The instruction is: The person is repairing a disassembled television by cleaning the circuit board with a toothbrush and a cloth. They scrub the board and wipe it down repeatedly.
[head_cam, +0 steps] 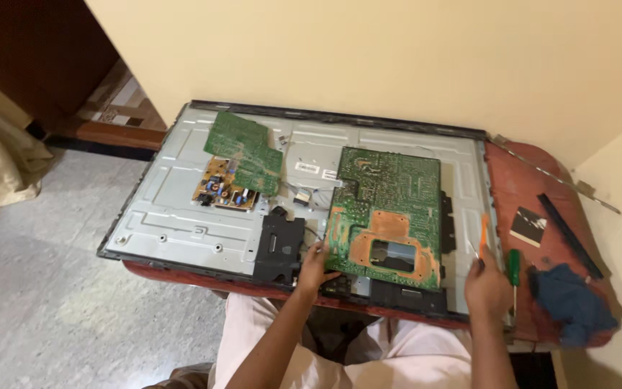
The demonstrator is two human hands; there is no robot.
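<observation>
Circuit board [386,209], large, green, lying solder-side up on metal panel back [174,209]. Left hand [314,268] pinching board's lower-left corner. Right hand [487,288] closed around orange screwdriver [482,241], tip seemingly near board's right edge. Lift slow, level; watch cables beneath.

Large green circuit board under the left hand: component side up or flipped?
Flipped. The large green circuit board shows its bare solder side with copper-coloured patches, no components visible; the left hand touches its lower-left edge.
</observation>
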